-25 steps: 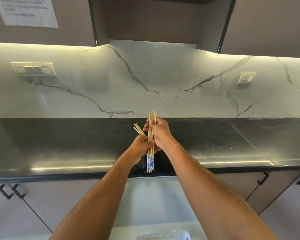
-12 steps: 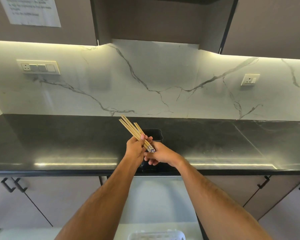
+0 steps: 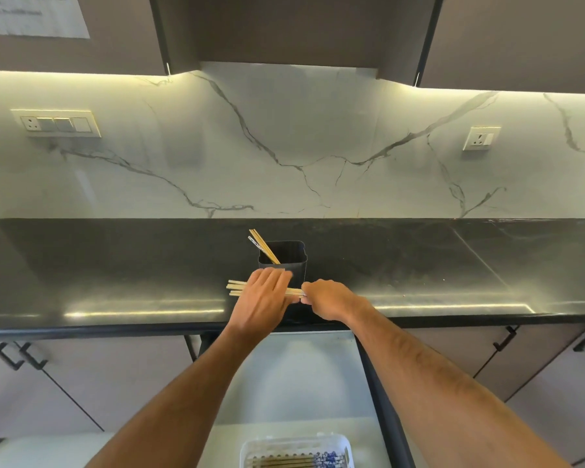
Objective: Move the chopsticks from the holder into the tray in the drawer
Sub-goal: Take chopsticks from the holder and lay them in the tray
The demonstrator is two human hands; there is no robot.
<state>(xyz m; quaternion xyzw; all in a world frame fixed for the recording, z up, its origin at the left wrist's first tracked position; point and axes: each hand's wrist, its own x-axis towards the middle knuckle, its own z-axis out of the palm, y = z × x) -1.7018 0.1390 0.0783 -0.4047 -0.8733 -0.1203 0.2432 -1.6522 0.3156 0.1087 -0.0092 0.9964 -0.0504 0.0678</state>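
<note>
A bundle of several wooden chopsticks [image 3: 234, 287] lies level in front of the black holder [image 3: 284, 261], just above the black counter. My left hand [image 3: 262, 298] covers the middle of the bundle with its fingers stretched out; the thumb is hidden underneath. The bundle's right end is pinched in my right hand [image 3: 330, 298]. A few chopsticks [image 3: 262, 246] still lean out of the holder to the left. At the bottom of the view, a white tray [image 3: 250, 449] in the open drawer [image 3: 304, 376] holds several chopsticks with blue patterned ends.
The black counter [image 3: 115, 265] runs the full width below a marble backsplash with two socket plates. Dark wall cabinets hang overhead. Closed cabinet doors with black handles [image 3: 9, 354] flank the open drawer on both sides.
The bundle has swung from slanting up-left to level and dropped a little. My left hand's fingers have straightened over it, and my right hand has slid to its right end.
</note>
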